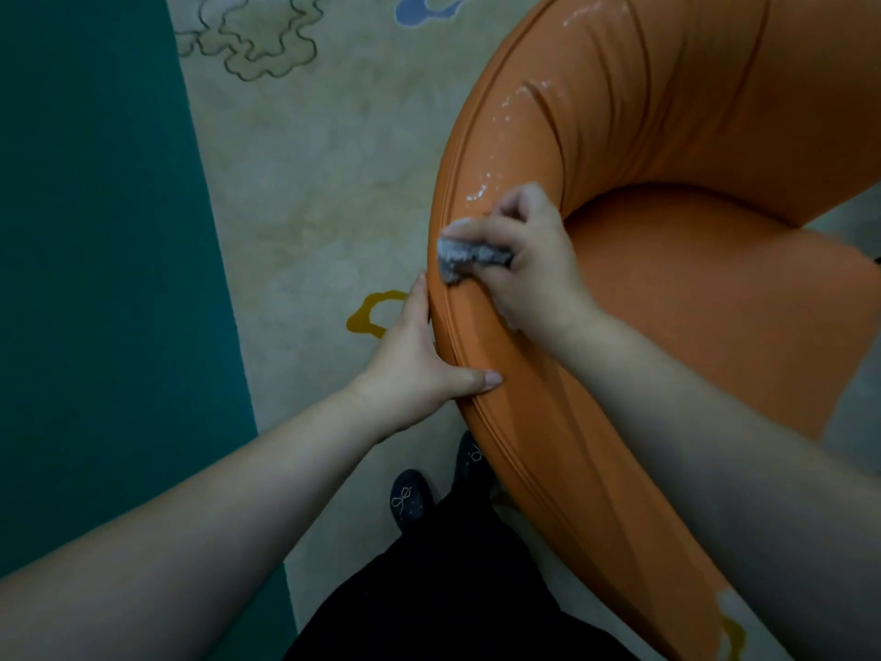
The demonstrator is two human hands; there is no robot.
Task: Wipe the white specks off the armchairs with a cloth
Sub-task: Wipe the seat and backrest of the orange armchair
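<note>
Cloth (469, 260): grey, wadded small, pressed on the rounded top of the orange armchair (667, 136) back, right at the piped outer seam; right hand (529, 264) closed around it, fingers curled over the wad, thumb side hidden beneath, so clamped on the cloth.

White specks (479, 193): a wet-looking pale streak just beyond the cloth, further from the wrist; more pale marks run on up the curve of the back toward the far edge of the view; the stretch of rim on the wrist side of the grip looks clean.

Left hand (419, 360): fingers flat and together against the outer wall of the chair, thumb hooked over the seam, nearer the body than the cloth; it grips nothing, only braces the chair.

Step in hand, as I judge it: mid-wipe on the back rim of this one chair; well short of done; whether other chairs remain cannot be told.

Next move likely calls for pushing the wad forward over the nearest streak with firm downward pressure, following the curve; left hand may need to slide along the seam to hold the chair steady; the cloth looks soiled, so refolding to a fresh face might help.

Around: patterned rug (333, 159); dark shoes (410, 498) close by the chair base.
</note>
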